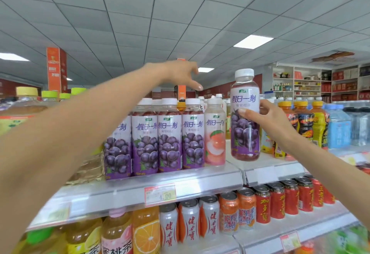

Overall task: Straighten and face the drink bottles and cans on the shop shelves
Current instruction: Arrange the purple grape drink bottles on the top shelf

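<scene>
Holding a grape drink bottle (245, 137) upright, the right grip (268, 117) wraps its label, thumb on the front. The bottle is raised clear of the top shelf (160, 181), just right of a peach bottle (214, 139). The left grip (178, 73) hovers above the row of grape bottles (158, 139), fingers loosely spread, holding nothing.

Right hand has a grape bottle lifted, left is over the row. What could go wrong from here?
1. The right hand holds the grape bottle in the air, pinched at mid-label; it might slip onto the cans below.
2. The left hand hangs just above the grape row; a knock could tip one into the peach bottle.
</scene>
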Motion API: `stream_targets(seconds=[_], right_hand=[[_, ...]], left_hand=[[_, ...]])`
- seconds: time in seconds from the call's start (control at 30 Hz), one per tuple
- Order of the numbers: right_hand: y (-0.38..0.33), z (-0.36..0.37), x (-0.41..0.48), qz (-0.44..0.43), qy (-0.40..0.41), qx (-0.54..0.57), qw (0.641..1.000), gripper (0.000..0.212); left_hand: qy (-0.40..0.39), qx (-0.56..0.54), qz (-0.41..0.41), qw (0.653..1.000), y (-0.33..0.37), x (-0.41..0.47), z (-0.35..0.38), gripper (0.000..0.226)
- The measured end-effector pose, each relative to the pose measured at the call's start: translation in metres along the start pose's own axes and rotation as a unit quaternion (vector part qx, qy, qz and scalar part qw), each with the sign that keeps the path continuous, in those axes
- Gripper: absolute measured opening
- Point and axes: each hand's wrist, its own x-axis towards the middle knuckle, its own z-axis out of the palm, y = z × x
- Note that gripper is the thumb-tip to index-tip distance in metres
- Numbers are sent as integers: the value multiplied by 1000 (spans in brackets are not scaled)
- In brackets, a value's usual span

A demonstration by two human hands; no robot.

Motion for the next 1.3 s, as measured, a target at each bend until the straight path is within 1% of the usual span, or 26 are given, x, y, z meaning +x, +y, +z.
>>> stream_targets(seconds=[0.13,0.23,0.3,0.37,0.43,0.5,0.57,0.63,0.7,0.73,0.8,0.87,0.9,1.0,1.1,1.13,1.2,1.3], right_hand=[[-8,12,3,-5,-6,34,999,38],[-15,26,5,-14,-12,27,999,40],[-20,35,5,-18,-23,33,999,44],[-23,43,5,-20,-31,46,998,43],[-27,47,5,-23,-37,45,998,41],[-29,48,6,-20,-40,47,998,40],[-30,46,8,-15,-37,50,998,40],[-30,42,9,-14,-34,46,998,38],[-30,40,10,-16,-37,46,998,35],[-31,39,10,-17,-40,49,998,35],[-35,39,10,-24,-48,56,997,35],[-43,43,10,-37,-57,58,996,36],[-47,46,12,-44,-61,59,995,36],[-67,61,16,-67,-76,69,992,36],[-85,80,22,-86,-98,94,987,49],[-91,86,25,-89,-103,104,985,49],[-99,98,31,-100,-111,112,982,39],[-108,113,38,-117,-121,110,979,33]], left_hand=[[14,-5,-40,999,-43,-42,-25,46],[35,-11,-64,997,-67,-70,-30,36],[26,-3,-73,997,-77,-86,-30,32],[1,1,-76,997,-82,-100,-26,31],[-15,-2,-74,997,-84,-109,-21,30],[-12,-1,-66,998,-85,-114,-14,31],[3,8,-45,999,-84,-116,-8,35],[27,41,-17,999,-81,-113,-2,37],[66,59,0,996,-74,-109,0,36],[92,37,-1,995,-70,-107,0,35],[128,-83,-13,988,-58,-103,-5,29],[110,-223,-15,968,-42,-101,-13,22],[91,-263,-12,961,-34,-99,-18,21],[51,-288,-4,956,-15,-94,-30,34],[71,-312,-21,947,-11,-90,-38,45],[81,-320,-31,943,-14,-90,-39,45],[91,-328,-50,939,-20,-90,-39,43],[124,-334,-77,931,-31,-90,-37,52]])
